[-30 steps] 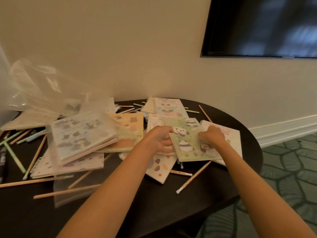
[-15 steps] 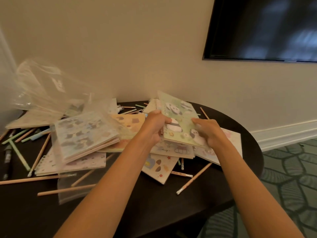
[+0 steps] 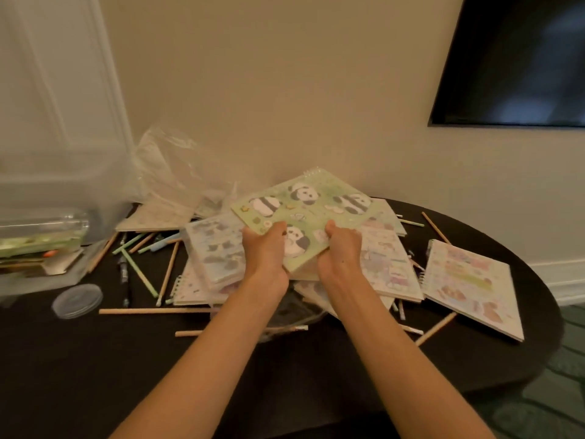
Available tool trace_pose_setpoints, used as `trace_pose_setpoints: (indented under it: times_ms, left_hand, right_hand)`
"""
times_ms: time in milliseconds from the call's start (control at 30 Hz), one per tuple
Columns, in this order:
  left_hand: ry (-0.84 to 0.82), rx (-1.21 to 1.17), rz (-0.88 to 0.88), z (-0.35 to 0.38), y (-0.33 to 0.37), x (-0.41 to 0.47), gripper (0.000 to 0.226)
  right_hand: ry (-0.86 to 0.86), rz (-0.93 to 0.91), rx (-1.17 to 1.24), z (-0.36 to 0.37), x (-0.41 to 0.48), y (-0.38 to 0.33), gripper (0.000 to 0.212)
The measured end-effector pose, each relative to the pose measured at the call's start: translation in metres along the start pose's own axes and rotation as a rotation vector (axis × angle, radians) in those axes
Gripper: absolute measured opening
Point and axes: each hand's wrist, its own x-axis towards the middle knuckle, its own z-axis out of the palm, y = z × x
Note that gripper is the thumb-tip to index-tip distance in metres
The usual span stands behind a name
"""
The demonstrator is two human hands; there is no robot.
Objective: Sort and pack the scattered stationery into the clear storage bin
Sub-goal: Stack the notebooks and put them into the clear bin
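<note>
Gripping the panda notebook (image 3: 311,213) by its near edge, the left hand (image 3: 265,255) and right hand (image 3: 340,253) hold it tilted above the notebooks on the counter (image 3: 79,359); the clear bin (image 3: 53,198) stands far left.

Living-room-type interior: plain beige wall (image 3: 285,90) carrying a dark wall-mounted screen (image 3: 512,58), white baseboard (image 3: 557,280), white panelled door (image 3: 47,74), green patterned carpet (image 3: 563,391), dark rounded bench (image 3: 79,359) set against the wall; home or hotel cannot be told.
</note>
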Motion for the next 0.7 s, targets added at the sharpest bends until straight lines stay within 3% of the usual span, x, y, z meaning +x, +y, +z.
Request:
trace_pose_setpoints:
  times_ms: [100,300,467,533,633,700]
  left_hand:
    - [0.007,0.035,0.03,-0.02,0.013,0.007,0.047]
    - [-0.151,0.069,-0.112,-0.061,0.057,0.015,0.029]
    - [-0.319,0.273,-0.159,-0.082,0.074,0.022,0.021]
    - [-0.326,0.32,-0.13,-0.079,0.072,0.02,0.022]
    - [-0.311,0.132,-0.04,-0.074,0.068,0.013,0.026]
    - [-0.284,0.207,0.069,-0.074,0.062,0.016,0.028]
  right_hand:
    - [-0.116,0.008,0.065,0.007,-0.013,0.002,0.035]
    - [-0.12,0.0,0.067,-0.01,-0.012,-0.029,0.016]
    - [-0.238,0.061,-0.498,-0.022,-0.021,-0.049,0.008]
    - [-0.261,-0.007,-0.629,-0.023,-0.024,-0.051,0.013]
    - [-0.183,-0.119,-0.506,-0.026,-0.026,-0.058,0.026]
    - [-0.167,-0.073,-0.33,-0.032,-0.024,-0.06,0.032]
